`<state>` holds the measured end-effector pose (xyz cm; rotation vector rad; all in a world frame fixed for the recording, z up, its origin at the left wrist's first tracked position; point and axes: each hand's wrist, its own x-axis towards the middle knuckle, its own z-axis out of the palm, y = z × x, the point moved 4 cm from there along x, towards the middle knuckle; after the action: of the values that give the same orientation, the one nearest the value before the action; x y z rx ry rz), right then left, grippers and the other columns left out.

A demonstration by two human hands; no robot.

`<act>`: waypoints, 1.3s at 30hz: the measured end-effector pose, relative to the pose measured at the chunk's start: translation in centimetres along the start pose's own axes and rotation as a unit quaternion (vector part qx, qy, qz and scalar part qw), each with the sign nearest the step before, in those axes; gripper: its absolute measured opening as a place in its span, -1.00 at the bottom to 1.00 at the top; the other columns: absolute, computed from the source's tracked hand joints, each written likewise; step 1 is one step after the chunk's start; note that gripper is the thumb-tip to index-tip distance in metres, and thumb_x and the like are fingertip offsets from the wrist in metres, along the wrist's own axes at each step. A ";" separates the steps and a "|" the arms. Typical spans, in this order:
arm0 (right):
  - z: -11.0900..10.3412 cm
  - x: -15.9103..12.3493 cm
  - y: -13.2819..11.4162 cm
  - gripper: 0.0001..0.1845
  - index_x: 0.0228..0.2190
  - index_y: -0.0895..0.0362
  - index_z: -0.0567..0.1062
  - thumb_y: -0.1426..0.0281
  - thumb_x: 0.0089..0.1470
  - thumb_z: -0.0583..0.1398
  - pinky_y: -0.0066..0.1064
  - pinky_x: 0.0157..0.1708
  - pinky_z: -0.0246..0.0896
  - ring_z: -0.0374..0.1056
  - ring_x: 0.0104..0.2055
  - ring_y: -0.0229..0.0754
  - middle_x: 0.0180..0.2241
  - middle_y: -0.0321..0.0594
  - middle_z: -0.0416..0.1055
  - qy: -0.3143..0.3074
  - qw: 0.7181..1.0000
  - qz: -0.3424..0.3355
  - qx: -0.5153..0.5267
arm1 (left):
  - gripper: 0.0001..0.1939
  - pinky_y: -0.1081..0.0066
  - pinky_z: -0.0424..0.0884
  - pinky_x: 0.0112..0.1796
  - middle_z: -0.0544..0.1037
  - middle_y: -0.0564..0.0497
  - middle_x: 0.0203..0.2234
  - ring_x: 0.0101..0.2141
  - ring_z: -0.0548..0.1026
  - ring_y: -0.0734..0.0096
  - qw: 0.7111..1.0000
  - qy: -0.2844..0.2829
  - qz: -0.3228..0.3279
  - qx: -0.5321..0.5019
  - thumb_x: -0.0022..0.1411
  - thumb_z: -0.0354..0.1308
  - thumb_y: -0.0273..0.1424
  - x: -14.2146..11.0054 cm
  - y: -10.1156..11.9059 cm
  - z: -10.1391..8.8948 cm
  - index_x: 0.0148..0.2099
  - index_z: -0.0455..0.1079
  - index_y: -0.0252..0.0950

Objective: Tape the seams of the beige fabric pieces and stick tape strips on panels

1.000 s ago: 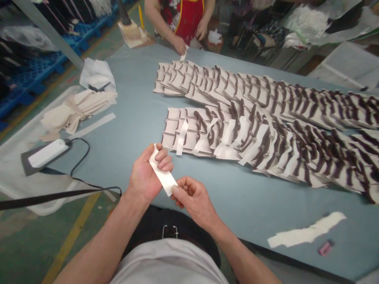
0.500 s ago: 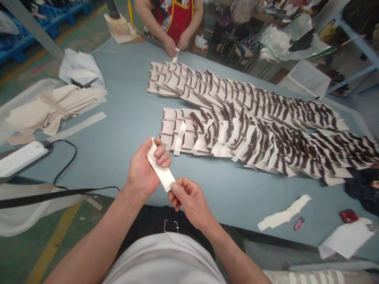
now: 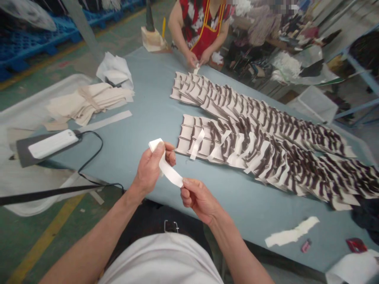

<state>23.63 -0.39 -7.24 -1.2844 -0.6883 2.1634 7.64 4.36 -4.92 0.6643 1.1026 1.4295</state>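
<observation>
My left hand [image 3: 152, 165] grips a small stack of white strips [image 3: 155, 143], its thumb pressed on top near the upper end. Between finger and thumb, my right hand [image 3: 197, 197] pinches the lower end of one white strip [image 3: 171, 173], which curves away from the stack. Both hands are above the near edge of the blue-grey table [image 3: 148, 106]. Just beyond them lies a long row of overlapping beige and dark brown pieces [image 3: 186, 132]. Several loose white strips [image 3: 197, 144] rest across that row.
A second row of overlapping pieces [image 3: 237, 102] runs behind the first. Across the table a co-worker in a red apron [image 3: 205, 37] holds a small white piece. At left are a tied beige bundle [image 3: 89, 103], a white power bank [image 3: 53, 144] and a black cable [image 3: 102, 144].
My right hand has pulled the strip's lower end outward, so it now bows away from the stack. My left thumb has come down onto the stack. The view has shifted left.
</observation>
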 end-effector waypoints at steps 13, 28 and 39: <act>-0.7 -1.1 -1.5 -0.60 -0.59 0.07 0.45 0.10 0.13 0.33 -0.39 -0.44 0.09 0.15 -0.53 -0.28 -0.62 -0.35 0.34 0.145 0.941 -0.237 -0.194 | -0.50 0.47 0.26 -0.57 0.41 0.14 -0.66 -0.64 0.31 0.48 0.996 0.005 -0.084 -0.027 0.15 0.42 0.07 0.1 -1.6 -1.7 -0.26 0.52 -0.31; -5.2 2.7 -3.8 -0.40 0.13 0.10 0.45 -0.02 0.24 0.18 -0.03 0.18 0.29 0.42 0.18 0.08 0.16 0.03 0.51 0.164 0.882 -0.323 -0.303 | -0.35 0.52 0.23 -0.64 0.38 0.18 -0.64 -0.65 0.30 0.51 0.992 0.020 -0.128 0.014 0.02 0.43 0.20 0.9 -3.8 2.9 -0.22 0.46 -0.29; -2.4 4.3 -2.2 -0.41 -0.39 0.08 0.42 -0.19 -0.01 0.36 -0.47 -0.61 0.01 0.04 -0.66 -0.38 -0.69 -0.54 0.22 0.017 0.988 -0.067 -0.140 | -0.35 0.44 0.28 -0.52 0.53 0.08 -0.53 -0.57 0.35 0.45 0.981 0.026 -0.067 0.183 0.13 0.32 0.24 0.7 -4.4 1.9 -0.19 0.50 -0.30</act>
<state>24.44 4.48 -9.49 -1.3685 -1.0634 1.9828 11.09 5.12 -8.28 0.7976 1.4424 1.1445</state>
